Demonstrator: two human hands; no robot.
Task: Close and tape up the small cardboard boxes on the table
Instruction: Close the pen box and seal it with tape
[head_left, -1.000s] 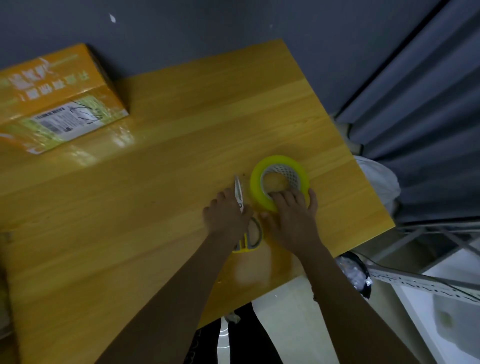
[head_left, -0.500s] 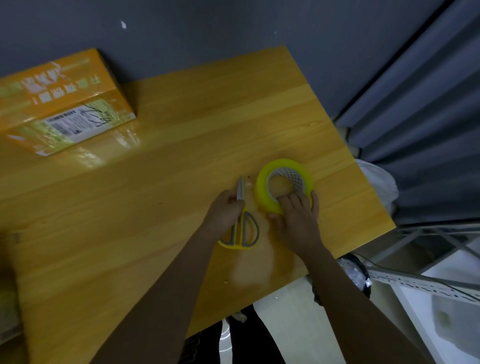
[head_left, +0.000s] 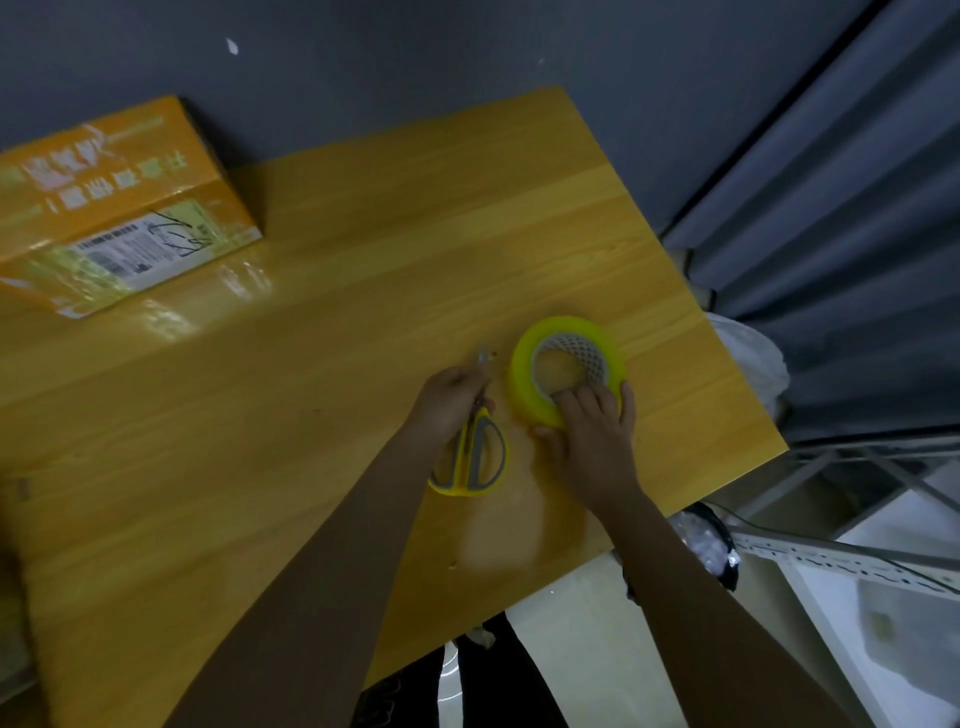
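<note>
The roll of yellow-green packing tape with a grey mesh-patterned core (head_left: 567, 364) lay flat on the yellow wooden table (head_left: 332, 322), toward its right edge, and I saw my right hand (head_left: 589, 441) sitting on the roll's near side. The fingers (head_left: 584, 400) curled over the rim and dipped into the hollow of the core, while the thumb pressed against the outer wall on the left, so the hand was gripping the roll. Just beside the roll, to its left, lay the pair of scissors with yellow and grey loop handles (head_left: 470, 457), blades pointing away from me. My left hand (head_left: 451, 400) lay over the scissors near where blades and handles meet, its fingers curled down around them; the blade tips poked out beyond the knuckles and the handles showed below the wrist. The two hands were close together but not touching. Both forearms reached in from the bottom of the view, the left one crossing the table diagonally, the right one coming up over the table's near right edge. Well apart from all this, at the far left corner of the table against the dark grey wall (head_left: 415, 62), stood the orange cardboard box with a white shipping label and glossy clear tape over its side (head_left: 114, 208), its flaps closed.
</note>
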